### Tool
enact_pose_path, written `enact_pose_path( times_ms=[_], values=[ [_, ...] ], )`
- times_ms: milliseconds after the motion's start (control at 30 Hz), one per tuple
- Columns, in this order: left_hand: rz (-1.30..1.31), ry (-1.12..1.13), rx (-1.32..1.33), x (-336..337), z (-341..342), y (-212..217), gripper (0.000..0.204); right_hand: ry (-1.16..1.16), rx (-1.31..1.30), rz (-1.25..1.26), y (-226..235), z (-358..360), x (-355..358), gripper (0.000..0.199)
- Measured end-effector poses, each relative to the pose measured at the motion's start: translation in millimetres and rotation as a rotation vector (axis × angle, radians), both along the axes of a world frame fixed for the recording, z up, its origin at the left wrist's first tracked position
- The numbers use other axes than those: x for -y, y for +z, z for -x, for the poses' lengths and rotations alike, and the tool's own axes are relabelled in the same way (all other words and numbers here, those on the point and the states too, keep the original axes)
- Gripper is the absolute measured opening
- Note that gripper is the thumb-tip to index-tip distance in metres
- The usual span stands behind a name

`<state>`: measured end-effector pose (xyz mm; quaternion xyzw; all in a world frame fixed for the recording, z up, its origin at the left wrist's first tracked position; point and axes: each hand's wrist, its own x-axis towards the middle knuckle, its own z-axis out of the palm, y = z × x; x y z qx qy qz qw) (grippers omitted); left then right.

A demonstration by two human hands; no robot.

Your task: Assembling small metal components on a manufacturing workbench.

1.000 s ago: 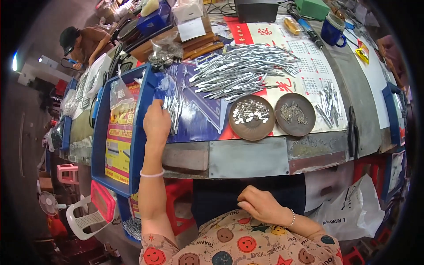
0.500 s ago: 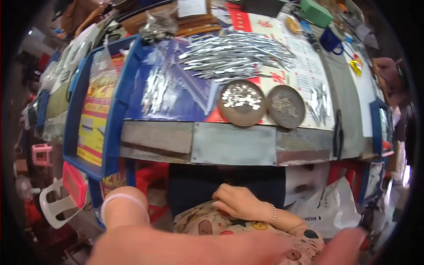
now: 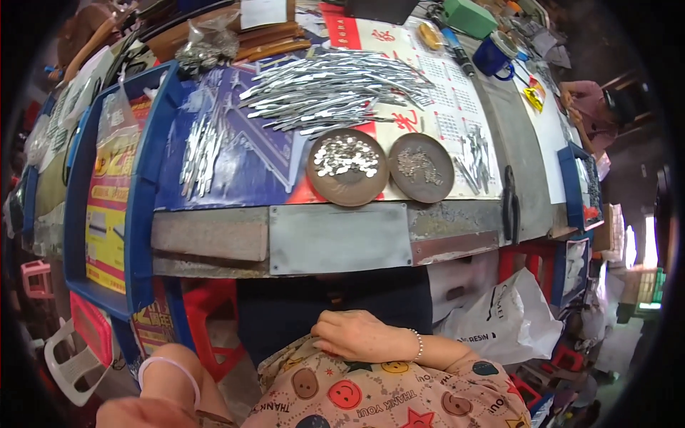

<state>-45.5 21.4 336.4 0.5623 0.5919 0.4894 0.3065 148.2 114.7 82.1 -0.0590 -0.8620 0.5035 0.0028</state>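
My right hand (image 3: 360,335), with a beaded bracelet at its wrist, rests on the patterned shirt (image 3: 346,392) in my lap. Its fingers are loosely curled together and nothing shows in them. Of my left hand (image 3: 143,414) only a part appears at the lower left edge, below a pale bangle (image 3: 171,362); its fingers are hidden. Beyond my lap, two round brown dishes stand near the table's front edge. One dish (image 3: 346,194) holds shiny flat silver pieces; the other dish (image 3: 428,192) holds smaller metal bits. Behind them lies a pile of thin silver strips (image 3: 335,89).
More strips lie at the left (image 3: 203,153) and right (image 3: 472,160) of the table. A blue tray (image 3: 139,278) stands at the left edge. Black pliers or tweezers (image 3: 509,207) lie on the right, with a blue mug (image 3: 494,57) farther back. Another person (image 3: 592,118) sits at the far right.
My left hand has dropped from close in front of the camera toward the lower left edge. The view has shifted to the right. My right hand stays on my lap.
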Motion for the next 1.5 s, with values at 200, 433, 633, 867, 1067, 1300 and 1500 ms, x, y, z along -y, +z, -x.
enact_pose_path(
  times_ms=[200,433,633,867,1067,1300,1500],
  values=[
    [-0.181,0.245,-0.352,-13,15,-158,0.038,-0.002,0.039,-0.07,0,3,-8,0.017],
    [0.056,0.277,0.087,-4,6,-215,0.033,-0.008,0.047,-0.098,8,8,-17,0.017],
    [0.22,0.226,-0.137,37,19,-268,0.021,0.15,0.067,0.148,25,-13,-38,0.02],
    [0.874,0.238,-0.904,148,63,-450,0.009,-0.338,-0.026,-0.037,79,-52,-127,0.013],
    [0.876,-0.346,-1.278,106,44,-394,0.014,-0.895,-0.011,-0.505,75,-84,-205,0.008],
    [0.734,-0.378,-1.162,75,-7,-297,0.016,-0.757,0.19,-0.815,42,-85,-232,0.013],
    [0.143,-0.112,-0.445,25,-62,-234,0.023,-0.755,0.45,-0.94,37,-72,-233,0.012]
  ],
)
